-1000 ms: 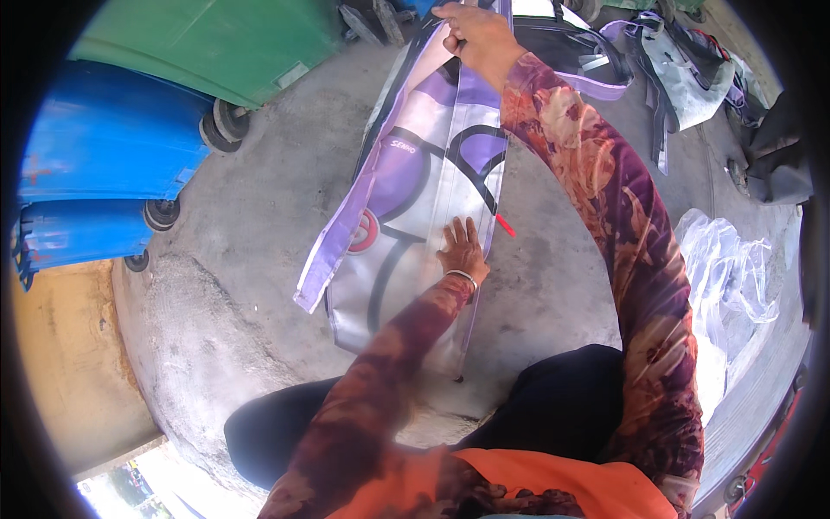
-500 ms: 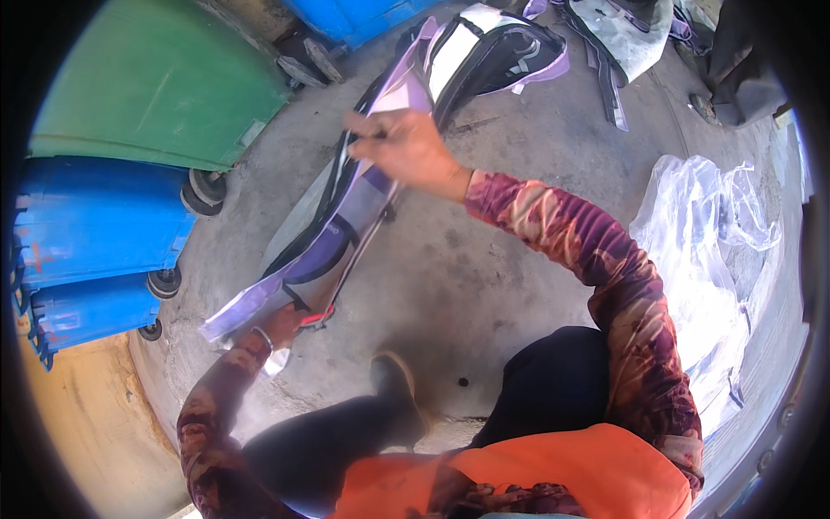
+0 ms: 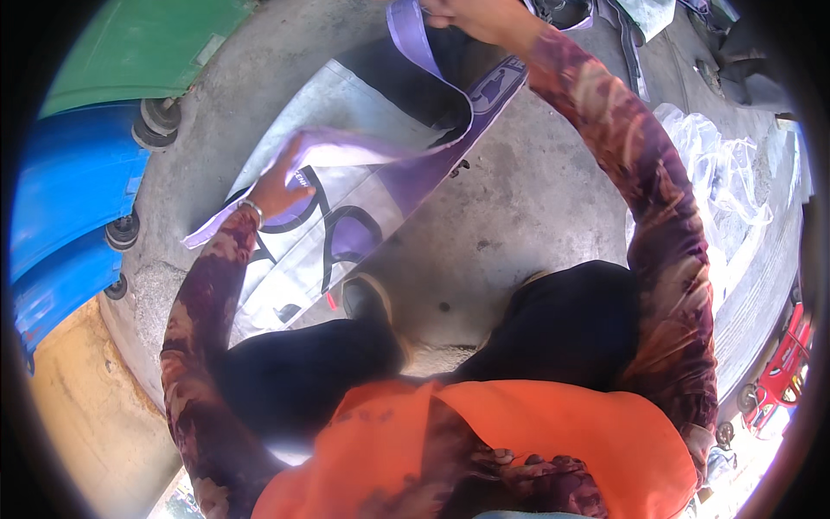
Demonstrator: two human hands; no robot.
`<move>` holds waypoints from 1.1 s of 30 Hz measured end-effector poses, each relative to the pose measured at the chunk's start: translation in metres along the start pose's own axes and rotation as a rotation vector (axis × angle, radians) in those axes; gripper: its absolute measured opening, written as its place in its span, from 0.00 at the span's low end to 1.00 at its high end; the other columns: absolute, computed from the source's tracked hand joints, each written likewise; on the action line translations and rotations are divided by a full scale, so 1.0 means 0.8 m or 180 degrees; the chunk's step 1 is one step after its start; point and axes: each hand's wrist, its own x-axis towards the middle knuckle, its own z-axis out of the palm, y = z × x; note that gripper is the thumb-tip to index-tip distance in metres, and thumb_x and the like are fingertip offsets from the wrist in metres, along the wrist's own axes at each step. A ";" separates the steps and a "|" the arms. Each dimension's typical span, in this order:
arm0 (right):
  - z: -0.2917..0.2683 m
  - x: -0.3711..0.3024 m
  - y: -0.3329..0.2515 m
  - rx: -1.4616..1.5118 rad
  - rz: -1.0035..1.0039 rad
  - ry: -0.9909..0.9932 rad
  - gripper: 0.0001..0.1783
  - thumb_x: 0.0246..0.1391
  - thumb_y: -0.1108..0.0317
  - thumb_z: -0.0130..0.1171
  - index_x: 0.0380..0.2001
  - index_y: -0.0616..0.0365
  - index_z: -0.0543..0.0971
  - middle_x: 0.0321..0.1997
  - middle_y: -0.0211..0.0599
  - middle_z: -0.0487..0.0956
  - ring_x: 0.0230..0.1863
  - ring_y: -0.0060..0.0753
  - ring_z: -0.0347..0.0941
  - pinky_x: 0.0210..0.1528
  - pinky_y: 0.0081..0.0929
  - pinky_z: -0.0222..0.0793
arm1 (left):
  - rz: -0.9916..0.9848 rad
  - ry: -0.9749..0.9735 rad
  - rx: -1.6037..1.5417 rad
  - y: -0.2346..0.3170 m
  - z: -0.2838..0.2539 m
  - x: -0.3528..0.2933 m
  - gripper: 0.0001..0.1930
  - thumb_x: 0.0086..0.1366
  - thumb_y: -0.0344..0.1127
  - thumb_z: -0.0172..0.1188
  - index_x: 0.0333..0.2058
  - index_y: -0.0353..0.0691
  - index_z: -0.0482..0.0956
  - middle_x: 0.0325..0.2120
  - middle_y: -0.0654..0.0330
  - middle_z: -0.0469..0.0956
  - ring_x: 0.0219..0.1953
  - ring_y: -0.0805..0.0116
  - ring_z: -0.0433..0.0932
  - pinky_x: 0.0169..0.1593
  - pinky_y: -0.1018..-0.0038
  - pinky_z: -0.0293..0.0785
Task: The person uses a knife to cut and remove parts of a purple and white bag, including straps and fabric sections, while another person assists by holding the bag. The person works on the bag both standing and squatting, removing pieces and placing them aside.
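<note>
A large purple, white and black printed sack (image 3: 354,186) hangs spread between my hands, slanting over the floor. Its purple-trimmed edge curves in a loose fold toward the far end. My right hand (image 3: 480,19) is at the top of the view, fingers closed on the purple edge; its fingertips are partly cut off by the frame. My left hand (image 3: 278,192) grips the sack's near-left edge loosely, with the thumb stretched over the printed face and the fingers along the trim, slightly blurred.
Blue wheeled bins (image 3: 73,190) and a green bin (image 3: 143,52) line the left. Crumpled clear plastic (image 3: 713,182) lies on the concrete floor (image 3: 510,208) at the right. More purple-and-white sack material (image 3: 648,16) is at the far right. A red wheeled item (image 3: 782,363) stands at the right rim.
My right hand has moved away to the far end, and my left hand has moved up along the sack. The sack has turned from a narrow folded strip to a spread, open face.
</note>
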 end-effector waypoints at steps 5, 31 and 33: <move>-0.068 -0.143 0.039 -0.2222 0.0856 0.1870 0.17 0.57 0.60 0.63 0.43 0.62 0.82 0.23 0.27 0.69 0.24 0.18 0.67 0.26 0.22 0.65 | -0.0996 -0.0080 0.0072 -0.019 -0.021 0.069 0.62 0.53 0.54 0.72 0.73 0.47 0.33 0.66 0.37 0.57 0.69 0.48 0.59 0.69 0.62 0.57; 0.106 -0.328 0.242 0.1080 0.2407 0.2743 0.14 0.50 0.59 0.69 0.27 0.59 0.79 0.18 0.29 0.73 0.17 0.25 0.68 0.18 0.27 0.62 | 0.0800 0.0013 0.1075 0.156 0.038 0.190 0.48 0.45 0.45 0.75 0.64 0.39 0.63 0.53 0.41 0.72 0.58 0.44 0.69 0.62 0.57 0.64; 0.131 -0.346 0.235 0.1136 0.2524 0.2643 0.15 0.51 0.59 0.68 0.25 0.58 0.78 0.16 0.29 0.70 0.15 0.25 0.67 0.16 0.27 0.61 | 0.0930 0.0119 0.1477 0.127 0.037 0.186 0.26 0.49 0.41 0.72 0.47 0.38 0.79 0.40 0.47 0.80 0.46 0.43 0.77 0.51 0.58 0.73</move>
